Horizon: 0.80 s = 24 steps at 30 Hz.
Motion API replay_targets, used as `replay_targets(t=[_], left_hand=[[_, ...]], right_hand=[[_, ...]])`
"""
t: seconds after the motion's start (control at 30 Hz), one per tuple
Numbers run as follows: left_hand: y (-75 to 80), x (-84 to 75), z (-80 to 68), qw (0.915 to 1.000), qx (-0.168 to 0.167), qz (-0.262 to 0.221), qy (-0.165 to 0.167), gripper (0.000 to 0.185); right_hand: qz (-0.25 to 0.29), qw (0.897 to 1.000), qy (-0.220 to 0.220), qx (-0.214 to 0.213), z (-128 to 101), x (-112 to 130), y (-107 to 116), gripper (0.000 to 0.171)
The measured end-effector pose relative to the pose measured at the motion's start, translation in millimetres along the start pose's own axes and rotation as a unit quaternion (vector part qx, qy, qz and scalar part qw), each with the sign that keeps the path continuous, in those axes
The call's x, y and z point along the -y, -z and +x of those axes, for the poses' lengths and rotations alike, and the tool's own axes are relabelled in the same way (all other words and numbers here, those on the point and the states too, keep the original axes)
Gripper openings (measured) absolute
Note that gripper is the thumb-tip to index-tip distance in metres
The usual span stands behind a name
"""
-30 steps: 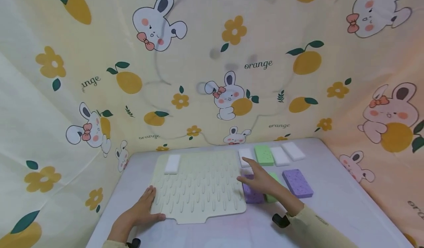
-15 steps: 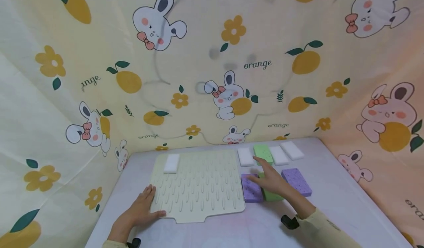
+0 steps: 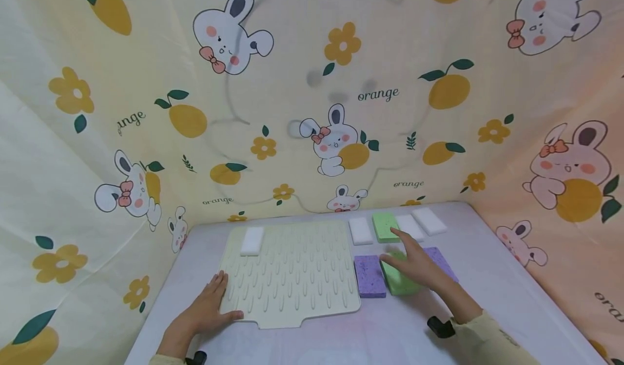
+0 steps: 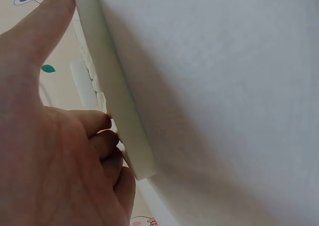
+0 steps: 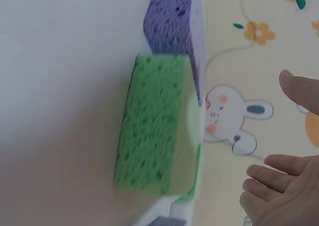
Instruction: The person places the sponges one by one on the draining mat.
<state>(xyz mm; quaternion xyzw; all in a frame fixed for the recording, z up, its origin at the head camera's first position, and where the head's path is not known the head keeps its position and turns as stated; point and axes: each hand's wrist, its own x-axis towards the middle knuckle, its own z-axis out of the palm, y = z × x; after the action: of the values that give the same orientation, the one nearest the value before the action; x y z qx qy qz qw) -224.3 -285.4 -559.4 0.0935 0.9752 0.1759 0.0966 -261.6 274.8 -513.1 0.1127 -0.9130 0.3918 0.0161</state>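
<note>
A cream draining board (image 3: 297, 267) with rows of raised ridges lies on the table, a white sponge (image 3: 252, 241) on its far left part. My left hand (image 3: 202, 308) rests at the board's near left corner, fingers along the left edge and thumb at the front edge. In the left wrist view its fingertips touch the side of the board (image 4: 112, 86). My right hand (image 3: 421, 259) hovers with spread fingers and nothing in them over a green sponge (image 3: 397, 278). A purple sponge (image 3: 370, 276) lies left of that; another purple sponge (image 3: 441, 262) is partly hidden behind the hand.
Behind these, a second green sponge (image 3: 384, 227) lies among several white sponges, one white sponge (image 3: 361, 231) close to the board's far right corner. A cloth wall (image 3: 292, 110) printed with rabbits and oranges encloses the table's back and sides.
My right hand has moved right, away from the board's right edge, past the nearer purple sponge to above the green one. My left hand has stayed at the board's corner.
</note>
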Motion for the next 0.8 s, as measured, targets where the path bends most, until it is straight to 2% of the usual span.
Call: replay_targets(t=[0.17, 0.8], left_hand=[[1.7, -1.9, -1.5, 1.0, -0.001, -0.005, -0.007, 0.128], [1.7, -3.5, -0.3, 1.0, 0.005, 0.004, -0.006, 0.129]], right_hand=[[-0.004, 1.0, 0.008, -0.008, -4.5, -13.7, 8.5, 0.092], [-0.051, 0.999, -0.014, -0.015, -16.4, -51.2, 43.3, 0.088]])
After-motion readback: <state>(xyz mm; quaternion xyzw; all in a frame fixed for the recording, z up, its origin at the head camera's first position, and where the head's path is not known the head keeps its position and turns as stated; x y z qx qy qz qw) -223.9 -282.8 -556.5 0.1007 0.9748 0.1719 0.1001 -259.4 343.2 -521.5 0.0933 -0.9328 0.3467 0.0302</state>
